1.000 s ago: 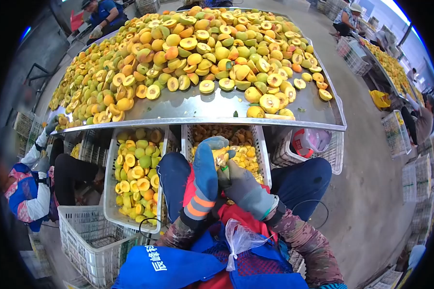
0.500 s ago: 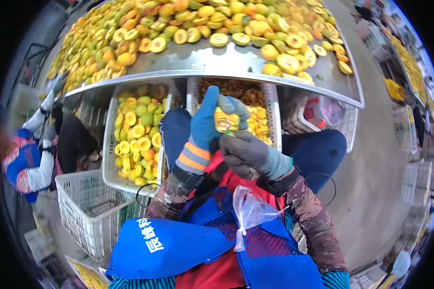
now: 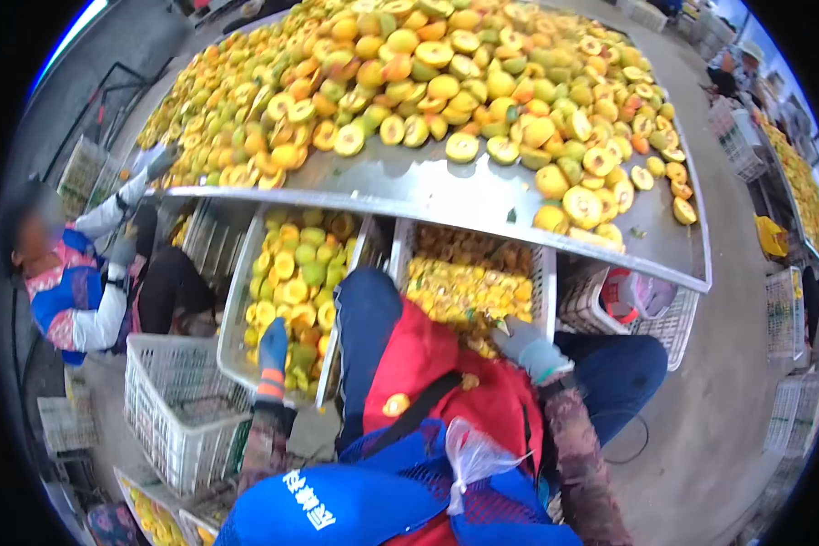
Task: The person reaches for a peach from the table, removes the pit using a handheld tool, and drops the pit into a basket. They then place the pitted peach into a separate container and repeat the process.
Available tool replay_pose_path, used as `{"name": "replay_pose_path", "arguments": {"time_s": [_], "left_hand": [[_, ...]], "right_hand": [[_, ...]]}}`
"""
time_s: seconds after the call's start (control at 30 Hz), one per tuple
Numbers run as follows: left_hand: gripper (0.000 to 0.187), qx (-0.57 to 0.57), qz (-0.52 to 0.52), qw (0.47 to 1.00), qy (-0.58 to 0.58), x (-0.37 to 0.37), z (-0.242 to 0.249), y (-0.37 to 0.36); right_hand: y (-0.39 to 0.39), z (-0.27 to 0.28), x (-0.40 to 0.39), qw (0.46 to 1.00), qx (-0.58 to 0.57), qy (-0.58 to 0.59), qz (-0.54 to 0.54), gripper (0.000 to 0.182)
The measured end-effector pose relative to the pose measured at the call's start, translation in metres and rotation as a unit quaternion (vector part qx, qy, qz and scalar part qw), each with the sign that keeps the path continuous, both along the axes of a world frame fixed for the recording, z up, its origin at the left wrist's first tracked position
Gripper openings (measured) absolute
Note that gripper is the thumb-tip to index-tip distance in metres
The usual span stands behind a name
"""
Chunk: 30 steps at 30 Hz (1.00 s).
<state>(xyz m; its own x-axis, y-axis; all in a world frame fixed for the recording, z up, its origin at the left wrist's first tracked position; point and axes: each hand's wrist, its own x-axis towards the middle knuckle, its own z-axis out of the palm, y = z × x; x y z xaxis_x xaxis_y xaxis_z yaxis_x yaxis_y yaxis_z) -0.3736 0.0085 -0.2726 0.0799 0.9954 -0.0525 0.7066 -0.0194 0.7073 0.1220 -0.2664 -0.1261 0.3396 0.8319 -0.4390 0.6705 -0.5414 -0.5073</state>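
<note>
Spanning twelve o'clock, the table [image 3: 482, 196] carries halved fruit. Below, left hand [image 3: 272, 350] hangs over the fruit crate [image 3: 237, 314], right hand [image 3: 519, 338] over the pit crate [image 3: 544, 273]; grips unclear. Likely dropping; next, another fruit.

- left hand [image 3: 272, 350]: blue glove, orange-striped cuff;
- right hand [image 3: 524, 342]: grey glove, dark wristband;
- mottled camouflage sleeves; red apron; blue trousers

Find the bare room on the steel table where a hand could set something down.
Bare steel table shows only along its near edge, between the halved fruit pile and the rim. Everywhere farther back is crowded with fruit.
</note>
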Motion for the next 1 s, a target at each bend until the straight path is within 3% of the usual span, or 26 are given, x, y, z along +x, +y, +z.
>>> {"name": "replay_pose_path", "arguments": {"time_s": [0.03,0.07,0.1,0.13,0.17,0.23,0.27,0.3,0.33,0.37,0.4,0.43,0.47,0.5,0.53,0.57,0.6,0.63,0.67,0.7,0.83,0.9,1.0], "left_hand": [[0.036,-0.008,0.03,0.999,0.014,0.036,0.071,-0.021],[0.033,0.106,0.001,0.985,-0.132,0.036,0.051,0.002],[0.032,0.099,-0.001,0.986,-0.138,0.089,0.107,-0.006],[0.028,0.145,-0.042,0.977,-0.151,0.147,0.155,-0.005],[0.026,0.157,-0.085,0.957,-0.228,0.186,0.152,0.021],[0.031,0.191,-0.189,0.949,-0.163,0.288,0.215,0.028],[0.037,0.185,-0.2,0.958,-0.088,0.327,0.227,0.036],[0.043,0.098,-0.235,0.956,-0.142,0.367,0.242,0.037],[0.054,0.008,-0.252,0.959,-0.13,0.404,0.227,0.057],[0.067,-0.021,-0.281,0.956,-0.081,0.436,0.214,0.071],[0.076,0.059,-0.27,0.959,0.065,0.471,0.186,0.088],[0.076,0.07,-0.304,0.949,0.054,0.493,0.156,0.106],[0.077,0.05,-0.305,0.946,0.099,0.507,0.171,0.097],[0.078,0.025,-0.303,0.941,0.147,0.513,0.184,0.085],[0.069,0.033,-0.325,0.942,0.076,0.516,0.164,0.094],[0.069,0.031,-0.331,0.94,0.08,0.513,0.164,0.093],[0.065,0.0,-0.341,0.94,-0.029,0.509,0.165,0.091],[0.06,-0.031,-0.345,0.928,-0.138,0.505,0.173,0.086],[0.056,-0.194,-0.299,0.902,-0.243,0.488,0.23,0.051],[0.055,-0.23,-0.293,0.874,-0.313,0.474,0.246,0.034],[0.048,-0.229,-0.3,0.771,-0.513,0.433,0.278,-0.057],[0.046,-0.281,-0.307,0.706,-0.573,0.412,0.263,-0.075],[0.052,-0.263,-0.269,0.698,-0.609,0.402,0.268,-0.116]], "right_hand": [[0.008,0.017,-0.003,0.981,0.016,0.152,-0.117,0.037],[0.018,0.017,0.0,0.959,0.004,0.247,-0.139,0.039],[0.02,0.015,0.002,0.926,-0.016,0.341,-0.158,0.042],[0.016,-0.036,0.006,0.979,0.058,0.099,0.169,0.04],[0.001,-0.078,0.008,0.992,0.03,-0.027,0.122,0.034],[0.02,-0.063,0.001,0.989,0.018,0.07,-0.129,0.036],[0.024,-0.059,0.007,0.989,0.024,0.062,-0.131,0.036],[0.02,-0.059,0.007,0.969,0.051,0.174,-0.17,0.033],[0.02,-0.056,0.009,0.933,0.082,0.282,-0.209,0.03],[0.018,-0.033,0.011,0.932,0.089,0.277,-0.215,0.03],[0.015,0.007,0.013,0.938,0.076,0.278,-0.19,0.028],[0.018,0.029,0.017,0.944,0.062,0.278,-0.165,0.026],[0.019,0.02,0.014,0.86,0.161,0.421,-0.24,0.024],[0.015,0.022,0.02,0.86,0.161,0.418,-0.244,0.024],[0.01,0.023,0.022,0.883,0.161,0.362,-0.251,0.03],[0.006,0.023,0.02,0.902,0.16,0.306,-0.258,0.038],[0.006,0.014,0.019,0.923,0.178,0.233,-0.25,0.03],[0.006,0.028,0.019,0.922,0.179,0.235,-0.252,0.03],[0.009,0.057,0.016,0.905,0.218,0.265,-0.251,0.027],[0.013,0.081,0.012,0.885,0.255,0.297,-0.252,0.024],[0.034,0.124,-0.009,0.89,0.366,0.187,-0.197,0.019],[0.039,0.143,-0.019,0.868,0.483,0.013,-0.113,0.018],[0.035,0.151,-0.036,0.892,0.43,0.028,-0.14,0.017]]}}
